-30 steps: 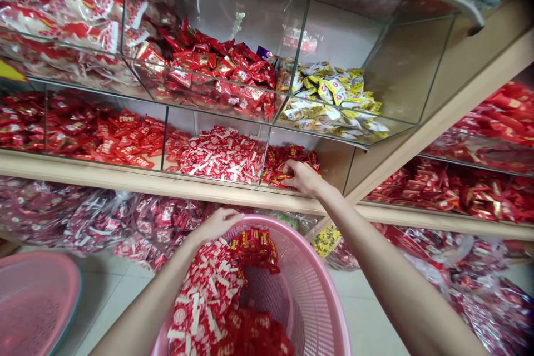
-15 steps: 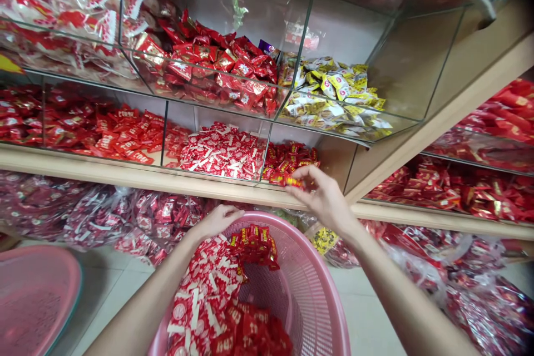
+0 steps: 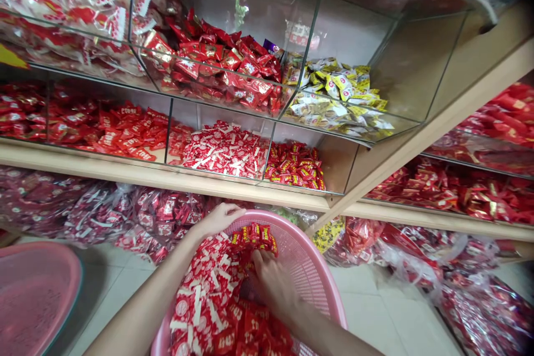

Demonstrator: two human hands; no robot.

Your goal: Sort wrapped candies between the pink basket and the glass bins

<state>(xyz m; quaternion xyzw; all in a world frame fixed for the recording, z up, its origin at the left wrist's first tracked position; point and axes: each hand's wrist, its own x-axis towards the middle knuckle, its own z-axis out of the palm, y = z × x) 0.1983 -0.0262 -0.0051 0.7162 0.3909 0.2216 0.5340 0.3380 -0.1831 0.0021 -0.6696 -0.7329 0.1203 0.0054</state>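
Note:
A pink plastic basket point(image 3: 327, 275) stands in front of me. My left hand point(image 3: 219, 218) grips its far rim, fingers curled over the edge. Down inside the basket is my right hand point(image 3: 269, 275), slightly blurred, its fingertips hidden among small red-and-yellow wrapped candies point(image 3: 254, 236). What those fingers hold, if anything, does not show. Red-and-white wrapped candies point(image 3: 204, 295) fill the basket's left side, and larger red packets point(image 3: 254, 331) lie at its near side. Similar red-and-yellow candies point(image 3: 294, 164) lie in the lower shelf bin beyond the rim.
Glass-divided bins hold red packets point(image 3: 225, 64) and yellow-and-white packets point(image 3: 337, 92) above. A wooden shelf edge point(image 3: 125, 174) runs just beyond the basket. Bagged candies point(image 3: 167, 208) lie beneath it. Another pink basin point(image 3: 37, 295) sits at left on the tiled floor.
My right hand has come down from the lower shelf bin, where it pinched a red-and-yellow candy, into the basket. The left hand stays on the rim.

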